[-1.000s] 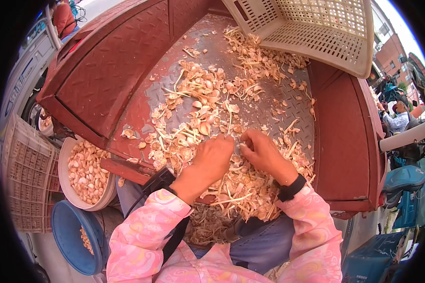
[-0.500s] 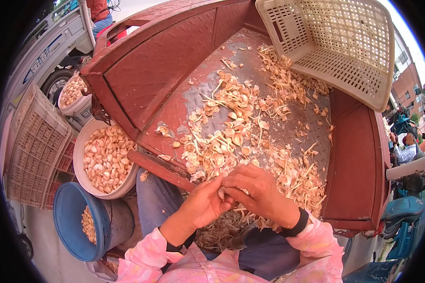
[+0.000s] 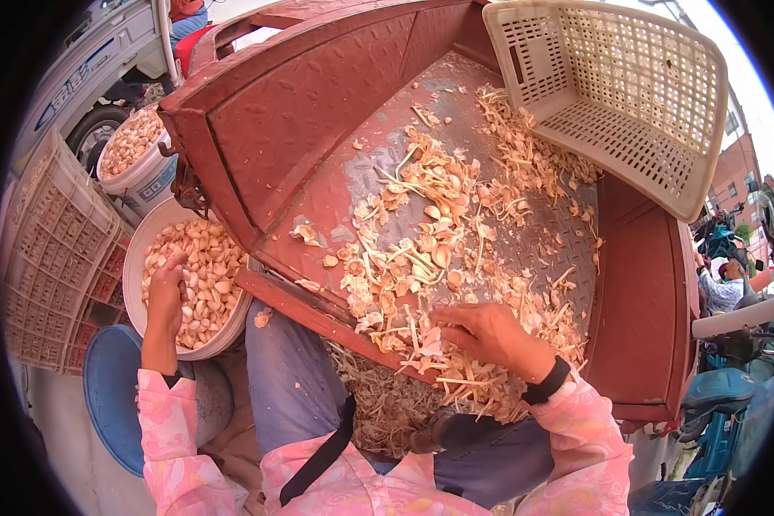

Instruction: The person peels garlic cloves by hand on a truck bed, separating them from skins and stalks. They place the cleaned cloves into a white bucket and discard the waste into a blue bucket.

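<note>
My left hand [image 3: 165,297] is over the left side of a white bucket [image 3: 133,284] holding peeled-looking, pale garlic cloves [image 3: 206,279]. Its fingers bend over the cloves; their inner sides are hidden, so a clove in them cannot be made out. Above the front edge of a red metal cargo bed [image 3: 318,314], my right hand [image 3: 486,334] stretches its fingers leftward, touching or just above loose garlic skins and stalks [image 3: 421,340]. No object shows gripped in it. More garlic pieces [image 3: 439,232] and dry skins lie scattered across the bed floor.
A beige perforated crate [image 3: 628,95] lies tipped at the bed's back right. Left of me stand a blue bucket [image 3: 112,387], another bucket of cloves [image 3: 133,176] and a stacked crate [image 3: 56,249]. Discarded skins [image 3: 378,391] lie between my legs. A person [image 3: 721,288] is at far right.
My hands, together in front of me before, have separated. The left has gone left to the white bucket; the right has moved slightly right and opened over the skins. The view shifted slightly.
</note>
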`<state>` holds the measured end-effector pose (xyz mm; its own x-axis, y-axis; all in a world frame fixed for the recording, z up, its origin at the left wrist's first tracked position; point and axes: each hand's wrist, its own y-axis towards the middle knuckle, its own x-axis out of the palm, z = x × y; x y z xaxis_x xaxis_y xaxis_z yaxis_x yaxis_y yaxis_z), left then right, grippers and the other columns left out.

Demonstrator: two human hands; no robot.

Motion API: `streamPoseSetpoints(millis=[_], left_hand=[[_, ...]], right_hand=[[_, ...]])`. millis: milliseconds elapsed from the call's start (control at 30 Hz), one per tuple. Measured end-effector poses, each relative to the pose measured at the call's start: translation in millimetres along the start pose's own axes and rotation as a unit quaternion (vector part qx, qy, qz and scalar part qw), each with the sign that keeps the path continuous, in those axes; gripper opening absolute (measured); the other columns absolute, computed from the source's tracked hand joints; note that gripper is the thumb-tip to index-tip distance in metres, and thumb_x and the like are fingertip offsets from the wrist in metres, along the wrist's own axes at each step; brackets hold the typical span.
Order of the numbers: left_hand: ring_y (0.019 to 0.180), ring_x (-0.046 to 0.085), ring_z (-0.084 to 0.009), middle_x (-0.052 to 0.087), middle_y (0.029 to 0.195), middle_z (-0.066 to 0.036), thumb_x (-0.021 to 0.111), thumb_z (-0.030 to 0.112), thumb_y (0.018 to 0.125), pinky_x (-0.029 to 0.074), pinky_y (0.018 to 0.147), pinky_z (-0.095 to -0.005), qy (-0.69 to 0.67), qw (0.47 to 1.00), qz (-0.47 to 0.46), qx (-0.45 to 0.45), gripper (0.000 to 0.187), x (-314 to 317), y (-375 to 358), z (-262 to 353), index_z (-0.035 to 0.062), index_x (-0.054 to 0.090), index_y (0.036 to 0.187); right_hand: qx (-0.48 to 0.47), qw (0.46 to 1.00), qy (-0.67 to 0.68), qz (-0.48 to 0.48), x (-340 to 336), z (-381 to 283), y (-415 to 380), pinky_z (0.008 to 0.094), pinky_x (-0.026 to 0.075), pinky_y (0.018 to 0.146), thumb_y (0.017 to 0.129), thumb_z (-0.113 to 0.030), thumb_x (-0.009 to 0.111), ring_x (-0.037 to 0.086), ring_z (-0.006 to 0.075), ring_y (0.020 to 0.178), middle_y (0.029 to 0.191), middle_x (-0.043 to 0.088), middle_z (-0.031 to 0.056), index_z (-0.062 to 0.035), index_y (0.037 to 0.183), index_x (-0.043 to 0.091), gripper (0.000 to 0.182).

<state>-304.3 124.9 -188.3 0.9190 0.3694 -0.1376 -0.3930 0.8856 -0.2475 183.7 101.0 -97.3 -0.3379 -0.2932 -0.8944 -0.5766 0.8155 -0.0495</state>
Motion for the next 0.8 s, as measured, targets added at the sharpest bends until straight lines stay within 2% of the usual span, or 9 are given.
streamPoseSetpoints(millis=[100, 200, 300, 400, 500, 600, 667, 733, 800], left_hand=[[0.057, 0.043, -0.0051, 0.064, 0.086, -0.006, 0.041, 0.006, 0.088, 0.037, 0.051, -0.0188, 0.066, 0.998, 0.017, -0.008, 0.039, 4.1, 13.3, -15.7, -0.0036, 0.051, 0.124], [0.058, 0.048, -0.0067, 0.065, 0.087, -0.008, 0.04, 0.004, 0.088, 0.04, 0.053, -0.0204, 0.19, 0.976, 0.035, 0.102, 0.037, 5.5, 0.8, -10.9, -0.0033, 0.054, 0.122], [0.066, 0.055, -0.0137, 0.065, 0.084, -0.009, 0.041, 0.005, 0.09, 0.045, 0.063, -0.0294, 0.258, 0.943, 0.08, 0.195, 0.03, -33.8, -38.6, 1.0, -0.0024, 0.059, 0.112], [0.077, 0.06, -0.0198, 0.064, 0.082, -0.013, 0.043, 0.004, 0.086, 0.046, 0.073, -0.0307, 0.399, 0.896, 0.173, 0.087, 0.027, -81.5, -105.0, 12.4, 0.0002, 0.061, 0.106], [0.086, 0.062, -0.0306, 0.063, 0.088, -0.016, 0.046, 0.006, 0.084, 0.047, 0.081, -0.0363, 0.557, 0.81, 0.184, 0.013, 0.025, -155.0, -129.8, -52.8, -0.0014, 0.06, 0.103], [0.089, 0.061, -0.0366, 0.063, 0.095, -0.017, 0.05, 0.007, 0.083, 0.046, 0.083, -0.0418, 0.663, 0.696, 0.24, 0.135, 0.026, -135.1, -149.4, -57.2, -0.003, 0.059, 0.106], [0.093, 0.061, -0.0295, 0.062, 0.102, -0.016, 0.052, 0.009, 0.086, 0.047, 0.082, -0.0373, 0.496, 0.818, 0.194, 0.216, 0.027, -90.8, -135.5, -13.7, -0.0034, 0.058, 0.11], [0.092, 0.06, -0.0203, 0.06, 0.107, -0.014, 0.052, 0.013, 0.091, 0.047, 0.08, -0.0312, 0.264, 0.946, 0.06, 0.18, 0.029, 1.4, -142.2, 57.2, -0.003, 0.057, 0.114], [0.084, 0.059, -0.0152, 0.059, 0.104, -0.01, 0.054, 0.014, 0.091, 0.046, 0.074, -0.0262, 0.107, 0.951, -0.114, 0.267, 0.029, 85.2, -150.2, 76.0, -0.0038, 0.056, 0.114]], right_hand=[[0.03, 0.995, 0.016, 0.091, -6.5, 3.6, 2.9, 0.0418, 0.049, 0.064, 0.086, -0.016, 0.057, 0.062, 0.0325, 0.076, 0.092, 0.06, 0.0098, -0.0113, 0.103, 0.06, 0.018], [-0.03, 0.988, -0.033, 0.146, -4.1, -1.3, 39.6, 0.0419, 0.049, 0.064, 0.084, -0.015, 0.06, 0.061, 0.0313, 0.078, 0.089, 0.057, 0.0087, -0.0102, 0.097, 0.059, 0.015], [0.017, 0.99, -0.094, 0.1, 5.1, -6.3, 53.0, 0.0433, 0.048, 0.064, 0.079, -0.013, 0.062, 0.06, 0.032, 0.081, 0.086, 0.054, 0.0118, -0.0078, 0.093, 0.056, 0.016], [0.033, 0.992, -0.091, 0.085, 9.7, 0.8, 48.5, 0.0445, 0.047, 0.065, 0.077, -0.01, 0.061, 0.059, 0.0345, 0.08, 0.087, 0.053, 0.0139, -0.0074, 0.097, 0.053, 0.022], [0.054, 0.994, -0.056, 0.076, 6.2, 7.3, 32.4, 0.0436, 0.046, 0.067, 0.076, -0.007, 0.061, 0.058, 0.0345, 0.082, 0.089, 0.052, 0.0128, -0.0082, 0.099, 0.052, 0.024], [0.041, 0.995, -0.021, 0.084, 5.4, 15.7, 20.6, 0.0444, 0.046, 0.068, 0.076, -0.005, 0.059, 0.057, 0.0345, 0.085, 0.089, 0.052, 0.0128, -0.0071, 0.094, 0.051, 0.02], [0.035, 0.995, -0.04, 0.09, 5.4, 13.5, 15.4, 0.0438, 0.046, 0.069, 0.075, -0.003, 0.059, 0.056, 0.0342, 0.087, 0.089, 0.052, 0.0125, -0.0072, 0.092, 0.05, 0.02], [0.028, 0.996, -0.032, 0.076, 5.4, 8.1, 10.1, 0.0432, 0.046, 0.069, 0.075, -0.003, 0.06, 0.055, 0.0339, 0.087, 0.09, 0.052, 0.0123, -0.0075, 0.092, 0.05, 0.02], [0.0, 0.997, -0.015, 0.077, 5.0, 1.7, 4.1, 0.0424, 0.046, 0.068, 0.076, -0.004, 0.06, 0.056, 0.0334, 0.087, 0.09, 0.052, 0.0118, -0.0079, 0.093, 0.05, 0.02]])
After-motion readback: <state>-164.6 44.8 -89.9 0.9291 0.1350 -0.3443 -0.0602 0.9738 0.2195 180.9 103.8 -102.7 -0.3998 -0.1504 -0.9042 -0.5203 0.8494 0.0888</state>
